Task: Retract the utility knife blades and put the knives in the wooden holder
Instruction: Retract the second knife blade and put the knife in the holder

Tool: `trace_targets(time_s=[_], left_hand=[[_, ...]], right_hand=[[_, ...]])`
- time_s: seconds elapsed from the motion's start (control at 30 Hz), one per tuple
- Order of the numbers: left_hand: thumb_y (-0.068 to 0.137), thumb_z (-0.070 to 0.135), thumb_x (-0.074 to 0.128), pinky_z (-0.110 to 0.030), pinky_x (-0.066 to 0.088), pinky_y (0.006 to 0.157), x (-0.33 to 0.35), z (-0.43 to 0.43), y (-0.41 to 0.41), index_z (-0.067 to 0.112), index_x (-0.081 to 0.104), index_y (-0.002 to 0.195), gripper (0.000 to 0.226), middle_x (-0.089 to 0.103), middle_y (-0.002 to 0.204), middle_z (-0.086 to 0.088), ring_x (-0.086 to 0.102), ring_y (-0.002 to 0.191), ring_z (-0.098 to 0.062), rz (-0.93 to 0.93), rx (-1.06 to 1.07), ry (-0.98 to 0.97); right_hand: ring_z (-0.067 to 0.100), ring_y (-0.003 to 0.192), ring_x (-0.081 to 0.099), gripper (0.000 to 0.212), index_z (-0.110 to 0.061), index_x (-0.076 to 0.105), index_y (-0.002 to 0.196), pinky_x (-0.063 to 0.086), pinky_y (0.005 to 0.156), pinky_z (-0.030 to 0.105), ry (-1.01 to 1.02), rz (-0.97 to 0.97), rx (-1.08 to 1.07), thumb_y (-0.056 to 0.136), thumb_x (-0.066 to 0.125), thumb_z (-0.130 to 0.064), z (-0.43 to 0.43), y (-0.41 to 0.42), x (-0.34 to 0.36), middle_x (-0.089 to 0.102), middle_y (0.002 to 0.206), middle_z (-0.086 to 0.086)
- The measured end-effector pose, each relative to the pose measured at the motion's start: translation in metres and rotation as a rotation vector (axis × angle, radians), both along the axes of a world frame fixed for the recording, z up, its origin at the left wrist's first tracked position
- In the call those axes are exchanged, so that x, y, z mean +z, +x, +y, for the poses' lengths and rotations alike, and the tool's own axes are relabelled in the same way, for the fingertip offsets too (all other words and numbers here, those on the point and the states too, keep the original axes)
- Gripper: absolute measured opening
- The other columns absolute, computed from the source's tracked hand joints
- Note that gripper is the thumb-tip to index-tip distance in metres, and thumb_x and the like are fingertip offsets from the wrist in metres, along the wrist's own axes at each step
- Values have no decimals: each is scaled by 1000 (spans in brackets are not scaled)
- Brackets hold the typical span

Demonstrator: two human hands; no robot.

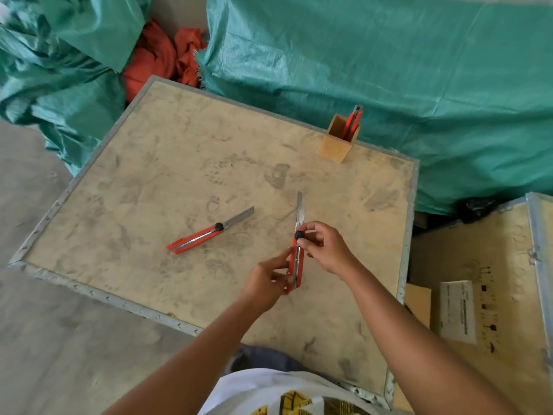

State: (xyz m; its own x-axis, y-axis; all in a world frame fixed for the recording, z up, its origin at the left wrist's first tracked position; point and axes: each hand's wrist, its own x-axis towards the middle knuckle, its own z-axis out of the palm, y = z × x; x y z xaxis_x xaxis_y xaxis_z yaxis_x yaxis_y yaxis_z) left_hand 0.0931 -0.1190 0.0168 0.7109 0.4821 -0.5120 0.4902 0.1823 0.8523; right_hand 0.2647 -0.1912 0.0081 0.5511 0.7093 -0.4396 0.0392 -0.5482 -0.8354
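I hold a red utility knife (296, 259) above the crate top, its long blade (299, 208) still out and pointing away from me. My left hand (267, 283) grips the lower end of the red handle. My right hand (326, 247) pinches the black lock knob with thumb and fingers. A second red knife (197, 239) lies flat to the left with its blade extended toward the upper right. The wooden holder (336, 145) stands upright near the far right edge, with one red knife (353, 121) standing in it.
The work surface is a scuffed plywood crate lid (149, 181) with a metal rim. Green tarpaulin (389, 70) and red cloth (161, 58) lie behind it. Another crate (493, 295) with a white label sits at the right. Concrete floor shows at the left.
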Motion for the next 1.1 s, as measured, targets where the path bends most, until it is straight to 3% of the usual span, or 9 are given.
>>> trace_targets(time_s=[0.07,0.17,0.37,0.53,0.63,0.77,0.97,1.1], left_hand=[[87,-13,59,-44,63,74,9,4,1,25,57,136,61,73,111,-1,74,84,-32,-30,10,-20],[86,-12,62,-43,63,74,22,10,3,19,60,132,56,74,108,2,75,80,-26,-71,33,-36],[84,-12,67,-39,64,71,35,16,1,18,68,119,46,78,102,5,76,75,-17,-142,71,-103],[86,-12,64,-48,62,76,33,25,0,6,69,120,39,77,105,-14,75,82,-25,-184,102,-153],[86,-11,64,-47,61,77,34,29,0,8,69,120,39,77,103,-16,75,88,-33,-213,96,-170],[86,-11,63,-41,62,74,38,34,-2,14,68,120,42,78,98,-14,75,88,-34,-259,88,-207],[86,-10,64,-44,61,81,45,44,-3,7,63,127,45,77,100,-14,73,90,-29,-305,45,-258],[85,-12,64,-43,61,80,52,45,-3,12,64,125,47,77,105,-9,74,90,-28,-322,4,-244]], right_hand=[[11,87,76,22,-30,71,101,58,76,25,63,15,-30,91,74,-11,-3,3,15,80,96,0],[10,89,76,22,-23,75,109,61,73,26,138,6,-59,91,74,-10,-7,5,31,80,100,0],[0,78,71,25,-31,78,105,61,66,24,151,-57,4,91,74,-10,-14,3,54,78,102,-11],[5,74,68,22,-28,80,108,57,72,25,81,-121,126,88,78,-17,-20,-5,63,78,102,-13],[10,88,72,24,-23,81,107,54,79,19,89,-162,194,85,81,-14,-21,-7,68,75,103,-11],[9,92,71,23,-21,82,104,48,76,8,71,-167,265,82,84,-14,-20,-9,76,74,109,-8],[9,94,70,29,-31,78,113,56,78,18,119,-183,277,87,79,-16,-18,-12,82,71,111,-15],[8,85,68,22,-26,78,100,58,75,26,108,-221,207,80,86,-20,-20,-15,83,73,101,-13]])
